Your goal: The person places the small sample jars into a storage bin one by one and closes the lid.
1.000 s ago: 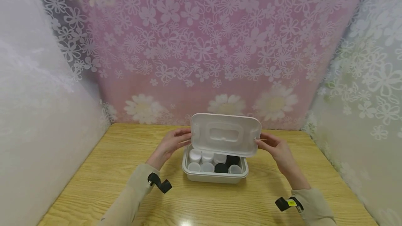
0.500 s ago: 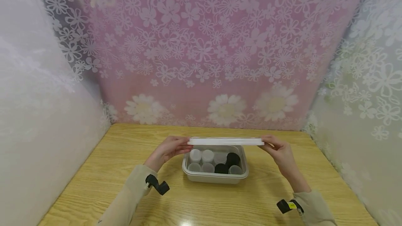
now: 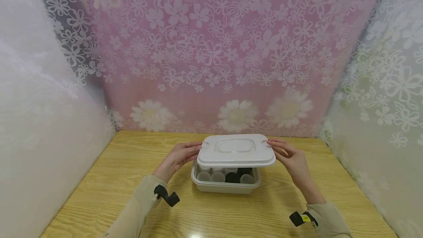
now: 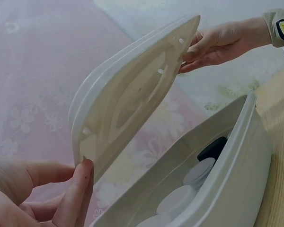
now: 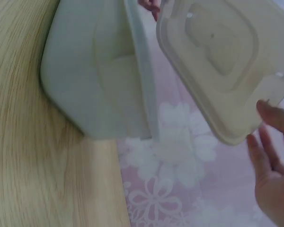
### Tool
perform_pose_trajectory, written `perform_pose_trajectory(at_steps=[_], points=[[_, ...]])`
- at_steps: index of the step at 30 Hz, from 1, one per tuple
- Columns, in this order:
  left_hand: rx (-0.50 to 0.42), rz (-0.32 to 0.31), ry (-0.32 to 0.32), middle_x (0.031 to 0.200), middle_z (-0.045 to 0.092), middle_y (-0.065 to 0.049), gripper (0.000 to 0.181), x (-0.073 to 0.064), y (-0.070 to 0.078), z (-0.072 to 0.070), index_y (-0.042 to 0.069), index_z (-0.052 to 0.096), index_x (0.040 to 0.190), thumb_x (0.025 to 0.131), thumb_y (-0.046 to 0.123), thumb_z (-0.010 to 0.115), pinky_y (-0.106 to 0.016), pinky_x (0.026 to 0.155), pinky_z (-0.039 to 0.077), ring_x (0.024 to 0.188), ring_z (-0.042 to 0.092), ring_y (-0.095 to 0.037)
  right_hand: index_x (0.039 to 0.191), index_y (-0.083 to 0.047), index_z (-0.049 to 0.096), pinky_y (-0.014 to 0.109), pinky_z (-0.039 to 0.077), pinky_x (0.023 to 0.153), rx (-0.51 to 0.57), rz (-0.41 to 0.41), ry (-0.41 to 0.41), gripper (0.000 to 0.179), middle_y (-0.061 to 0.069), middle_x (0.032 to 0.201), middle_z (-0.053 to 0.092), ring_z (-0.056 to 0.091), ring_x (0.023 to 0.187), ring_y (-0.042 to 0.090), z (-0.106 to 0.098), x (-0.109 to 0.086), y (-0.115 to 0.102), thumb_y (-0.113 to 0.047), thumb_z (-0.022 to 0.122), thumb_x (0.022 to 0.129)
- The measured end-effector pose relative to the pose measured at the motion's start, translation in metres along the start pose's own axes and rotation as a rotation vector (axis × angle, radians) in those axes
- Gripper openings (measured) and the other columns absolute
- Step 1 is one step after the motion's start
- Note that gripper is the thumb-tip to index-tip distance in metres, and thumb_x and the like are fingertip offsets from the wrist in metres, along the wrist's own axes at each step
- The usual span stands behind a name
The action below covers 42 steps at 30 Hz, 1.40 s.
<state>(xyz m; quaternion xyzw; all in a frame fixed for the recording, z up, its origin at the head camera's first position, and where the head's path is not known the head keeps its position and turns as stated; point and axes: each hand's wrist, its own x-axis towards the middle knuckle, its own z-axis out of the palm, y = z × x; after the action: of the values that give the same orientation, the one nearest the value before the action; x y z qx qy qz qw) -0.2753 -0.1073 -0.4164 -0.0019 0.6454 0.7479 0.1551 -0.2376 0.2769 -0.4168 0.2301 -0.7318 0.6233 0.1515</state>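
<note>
A white plastic lid (image 3: pixel 235 153) is held above a white rectangular box (image 3: pixel 228 187), its top face turned up toward the head camera. My left hand (image 3: pixel 178 158) pinches the lid's left end; in the left wrist view, thumb and fingers (image 4: pixel 75 198) meet at its edge. At the opposite end my right hand (image 3: pixel 292 161) grips the lid between thumb and fingers, as the right wrist view shows too. Inside the box stand several small round containers, with whitish tops (image 3: pixel 218 177) and black ones (image 3: pixel 232 177). The lid hides most of the back row. A gap separates lid and box.
The box stands on a wood-grain table (image 3: pixel 132 164). Behind it hangs a pink flower-patterned curtain (image 3: pixel 211 65), with pale sheets at the left (image 3: pixel 49 120) and right (image 3: pixel 386 102). A black camera mount sits on each wrist.
The lid has tilted from nearly upright with its underside showing, through edge-on, to top side up, and now covers the back part of the box. Both hands kept hold of it.
</note>
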Motion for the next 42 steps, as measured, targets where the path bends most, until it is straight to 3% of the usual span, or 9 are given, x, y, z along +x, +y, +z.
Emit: perform_pose_trajectory(at_steps=[5, 10, 15, 18, 24, 27, 32, 42], points=[[-0.006, 0.042, 0.019, 0.136, 0.062, -0.019, 0.041, -0.002, 0.001, -0.001, -0.001, 0.059, 0.139, 0.101, 0.012, 0.065, -0.027, 0.091, 0.059, 0.113, 0.068, -0.020, 0.144, 0.008, 0.049, 0.018, 0.056, 0.093, 0.035, 0.190, 0.006, 0.053, 0.000, 0.142, 0.061, 0.064, 0.114, 0.001, 0.004, -0.001, -0.009, -0.007, 0.068, 0.098], [0.006, 0.065, 0.040, 0.137, 0.061, -0.019, 0.041, -0.002, -0.001, -0.002, 0.003, 0.060, 0.139, 0.100, 0.014, 0.066, -0.031, 0.095, 0.058, 0.116, 0.067, -0.023, 0.153, 0.007, 0.036, 0.017, 0.055, 0.094, 0.102, 0.361, -0.067, 0.063, 0.001, 0.149, 0.053, 0.066, 0.112, 0.001, 0.004, -0.004, -0.010, -0.010, 0.065, 0.100], [0.036, 0.091, 0.059, 0.138, 0.060, -0.021, 0.042, -0.002, -0.004, -0.004, 0.003, 0.060, 0.140, 0.100, 0.016, 0.067, -0.030, 0.093, 0.059, 0.116, 0.067, -0.024, 0.153, 0.013, 0.027, 0.024, 0.058, 0.093, 0.286, 0.462, -0.135, 0.059, -0.011, 0.137, 0.060, 0.065, 0.113, 0.004, 0.005, -0.006, -0.005, -0.008, 0.056, 0.105], [0.071, 0.109, 0.048, 0.138, 0.060, -0.021, 0.043, -0.003, -0.006, -0.006, 0.004, 0.059, 0.141, 0.100, 0.015, 0.066, -0.030, 0.092, 0.059, 0.113, 0.068, -0.023, 0.152, 0.014, 0.025, 0.025, 0.058, 0.091, 0.335, 0.503, -0.141, 0.059, -0.015, 0.130, 0.064, 0.066, 0.112, 0.004, 0.006, -0.007, -0.002, -0.008, 0.054, 0.106], [0.160, 0.162, 0.011, 0.134, 0.062, -0.021, 0.045, -0.005, -0.008, -0.008, 0.004, 0.057, 0.143, 0.100, 0.010, 0.066, -0.035, 0.093, 0.060, 0.112, 0.067, -0.023, 0.152, 0.011, 0.032, 0.025, 0.060, 0.086, 0.251, 0.517, -0.097, 0.059, -0.012, 0.126, 0.067, 0.066, 0.108, 0.003, 0.011, -0.010, 0.002, -0.006, 0.059, 0.103], [0.201, 0.185, -0.015, 0.133, 0.061, -0.023, 0.047, -0.006, -0.010, -0.012, 0.003, 0.055, 0.145, 0.099, 0.009, 0.065, -0.038, 0.095, 0.059, 0.115, 0.066, -0.027, 0.152, 0.010, 0.034, 0.027, 0.061, 0.087, 0.197, 0.502, -0.103, 0.059, 0.004, 0.138, 0.062, 0.066, 0.108, 0.002, 0.014, -0.011, 0.003, -0.007, 0.061, 0.102], [0.244, 0.197, -0.044, 0.132, 0.060, -0.024, 0.048, -0.010, -0.013, -0.020, 0.001, 0.053, 0.146, 0.099, 0.006, 0.065, -0.040, 0.096, 0.059, 0.114, 0.065, -0.027, 0.151, 0.009, 0.038, 0.027, 0.060, 0.090, 0.118, 0.474, -0.132, 0.058, 0.031, 0.152, 0.041, 0.066, 0.108, 0.001, 0.019, -0.013, 0.004, -0.008, 0.063, 0.101], [0.277, 0.200, 0.008, 0.128, 0.062, -0.024, 0.049, -0.012, -0.024, -0.023, 0.000, 0.055, 0.144, 0.097, 0.007, 0.067, -0.047, 0.098, 0.057, 0.109, 0.066, -0.026, 0.149, 0.005, 0.045, 0.021, 0.057, 0.089, -0.002, 0.482, -0.127, 0.059, 0.029, 0.148, 0.047, 0.070, 0.098, 0.006, 0.029, -0.014, 0.011, -0.012, 0.069, 0.098]])
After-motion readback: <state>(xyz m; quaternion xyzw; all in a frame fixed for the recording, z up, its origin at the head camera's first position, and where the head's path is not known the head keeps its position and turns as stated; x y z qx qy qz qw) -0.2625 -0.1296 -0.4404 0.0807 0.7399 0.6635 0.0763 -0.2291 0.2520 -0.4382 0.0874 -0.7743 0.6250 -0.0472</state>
